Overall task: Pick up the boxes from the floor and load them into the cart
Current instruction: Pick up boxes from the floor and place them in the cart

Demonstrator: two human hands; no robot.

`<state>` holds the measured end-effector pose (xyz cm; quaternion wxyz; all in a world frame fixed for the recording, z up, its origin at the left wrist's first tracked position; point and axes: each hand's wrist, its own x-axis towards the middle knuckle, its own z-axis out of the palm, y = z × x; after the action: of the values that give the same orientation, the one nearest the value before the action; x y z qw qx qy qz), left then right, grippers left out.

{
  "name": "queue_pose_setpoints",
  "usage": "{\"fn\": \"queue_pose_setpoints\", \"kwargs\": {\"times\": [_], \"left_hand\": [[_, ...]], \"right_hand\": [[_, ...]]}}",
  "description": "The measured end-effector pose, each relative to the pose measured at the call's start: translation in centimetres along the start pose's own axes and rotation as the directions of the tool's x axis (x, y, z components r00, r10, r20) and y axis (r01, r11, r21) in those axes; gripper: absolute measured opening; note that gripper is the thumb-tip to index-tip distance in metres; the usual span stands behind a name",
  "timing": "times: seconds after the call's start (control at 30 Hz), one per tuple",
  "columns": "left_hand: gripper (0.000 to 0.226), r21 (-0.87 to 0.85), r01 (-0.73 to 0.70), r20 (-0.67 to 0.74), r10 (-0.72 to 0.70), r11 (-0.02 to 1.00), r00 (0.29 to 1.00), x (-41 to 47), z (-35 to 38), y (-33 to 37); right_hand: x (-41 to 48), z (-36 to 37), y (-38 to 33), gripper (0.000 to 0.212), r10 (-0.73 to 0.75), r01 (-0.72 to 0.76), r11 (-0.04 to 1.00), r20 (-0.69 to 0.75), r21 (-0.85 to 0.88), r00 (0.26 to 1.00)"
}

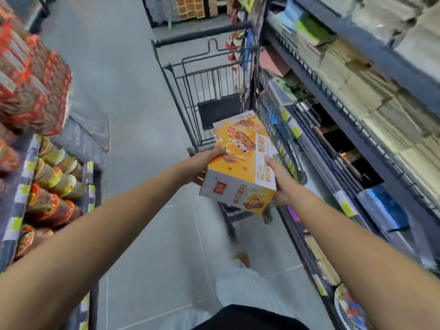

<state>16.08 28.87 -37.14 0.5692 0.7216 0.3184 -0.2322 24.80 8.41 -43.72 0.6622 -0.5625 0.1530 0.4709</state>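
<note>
I hold an orange and white box with both hands in front of me, over the near end of the black wire cart. My left hand grips its left side and my right hand grips its right side. A second box of the same print shows just beyond the first; whether it rests in the cart or on the held box I cannot tell. The cart stands in the aisle against the right-hand shelves, its handle at the far end.
Shelves of packaged goods run along the right, close to the cart. On the left stand a rack of cup noodles and stacked red boxes. Grey tiled floor stretches ahead on the left of the cart.
</note>
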Motion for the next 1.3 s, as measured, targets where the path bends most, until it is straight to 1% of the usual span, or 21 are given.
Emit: {"fn": "queue_pose_setpoints", "kwargs": {"times": [0.07, 0.17, 0.23, 0.33, 0.43, 0.5, 0.57, 0.63, 0.7, 0.73, 0.8, 0.83, 0.9, 0.93, 0.97, 1.03, 1.07, 1.1, 1.17, 1.23, 1.3], "left_hand": [[0.051, 0.042, -0.004, 0.035, 0.002, 0.999, 0.999, 3.1, -0.3, 2.4], [0.047, 0.085, 0.001, 0.067, -0.007, 0.996, 0.998, 7.0, -0.1, 5.1], [0.045, 0.114, 0.004, 0.12, -0.017, 0.994, 0.993, 9.3, 0.3, 6.6], [0.042, 0.193, 0.028, 0.202, -0.068, 0.981, 0.977, 12.5, 0.9, 8.2], [0.038, 0.295, -0.011, 0.253, -0.067, 0.955, 0.965, 14.8, 1.3, 9.6], [0.041, 0.348, -0.046, 0.316, -0.071, 0.936, 0.946, 16.5, 1.5, 10.4], [0.045, 0.399, -0.058, 0.397, -0.116, 0.915, 0.911, 18.3, 1.4, 11.0], [0.037, 0.442, -0.083, 0.454, -0.143, 0.893, 0.879, 19.7, 1.2, 11.4], [0.034, 0.472, -0.097, 0.47, -0.157, 0.876, 0.868, 20.9, 0.7, 11.3], [0.033, 0.501, -0.105, 0.488, -0.18, 0.859, 0.854, 21.7, 0.3, 11.3], [0.041, 0.498, -0.077, 0.488, -0.205, 0.864, 0.848, 23.2, -0.2, 10.4], [0.047, 0.494, -0.048, 0.481, -0.227, 0.868, 0.847, 23.9, -0.2, 9.9], [0.045, 0.476, -0.029, 0.497, -0.242, 0.879, 0.833, 25.0, -0.1, 9.3], [0.04, 0.47, -0.013, 0.5, -0.255, 0.882, 0.828, 25.6, 0.0, 9.0], [0.035, 0.479, 0.02, 0.488, -0.286, 0.878, 0.825, 26.3, 0.3, 8.5], [0.028, 0.502, 0.065, 0.463, -0.332, 0.862, 0.822, 26.9, 0.7, 8.2], [0.028, 0.509, 0.076, 0.46, -0.346, 0.857, 0.818, 27.4, 1.1, 8.1], [0.029, 0.522, 0.08, 0.468, -0.363, 0.849, 0.806, 27.8, 1.6, 8.0], [0.039, 0.541, 0.072, 0.488, -0.383, 0.838, 0.784, 28.6, 2.6, 7.8], [0.054, 0.561, 0.054, 0.495, -0.388, 0.826, 0.777, 30.0, 3.6, 7.3], [0.058, 0.58, 0.049, 0.483, -0.392, 0.813, 0.783, 31.2, 4.5, 6.8]], "right_hand": [[1.8, -1.1, -1.8, 0.039, 0.016, -0.015, 0.999, -0.021, 0.029, 1.0], [3.9, -2.5, -3.4, 0.042, 0.054, -0.049, 0.995, -0.05, 0.085, 0.997], [5.1, -3.2, -4.1, 0.042, 0.075, -0.068, 0.993, -0.063, 0.102, 0.995], [6.5, -4.5, -4.2, 0.041, 0.098, -0.077, 0.986, -0.138, 0.149, 0.986], [7.6, -5.3, -3.6, 0.043, 0.134, -0.08, 0.969, -0.224, 0.236, 0.965], [7.9, -5.1, -3.0, 0.044, 0.154, -0.081, 0.953, -0.235, 0.292, 0.96], [8.6, -4.8, -2.3, 0.046, 0.161, -0.057, 0.924, -0.25, 0.379, 0.955], [9.2, -4.2, -1.3, 0.049, 0.177, -0.034, 0.894, -0.283, 0.446, 0.943], [9.7, -3.4, -0.3, 0.052, 0.182, -0.012, 0.88, -0.313, 0.474, 0.932], [10.1, -2.9, 0.3, 0.053, 0.199, 0.005, 0.872, -0.364, 0.489, 0.91], [10.5, -2.0, 1.2, 0.063, 0.222, 0.001, 0.88, -0.414, 0.475, 0.883], [10.5, -1.5, 1.7, 0.074, 0.236, -0.004, 0.878, -0.428, 0.478, 0.872], [11.1, -1.0, 2.9, 0.096, 0.264, -0.013, 0.855, -0.414, 0.519, 0.871], [11.2, -0.5, 3.0, 0.097, 0.279, -0.015, 0.84, -0.408, 0.542, 0.869], [11.3, 0.0, 3.0, 0.091, 0.298, -0.01, 0.824, -0.418, 0.567, 0.858], [11.3, 0.9, 2.8, 0.072, 0.331, -0.007, 0.797, -0.427, 0.604, 0.841], [11.6, 0.9, 3.1, 0.064, 0.348, -0.002, 0.777, -0.427, 0.63, 0.835], [11.9, 0.8, 3.5, 0.058, 0.349, 0.003, 0.758, -0.408, 0.653, 0.844], [12.2, 0.9, 4.0, 0.055, 0.363, 0.0, 0.723, -0.379, 0.691, 0.851], [12.5, 0.9, 4.3, 0.054, 0.385, -0.008, 0.703, -0.371, 0.711, 0.845], [13.0, 0.8, 4.8, 0.051, 0.397, 0.013, 0.7, -0.403, 0.714, 0.825]]}}
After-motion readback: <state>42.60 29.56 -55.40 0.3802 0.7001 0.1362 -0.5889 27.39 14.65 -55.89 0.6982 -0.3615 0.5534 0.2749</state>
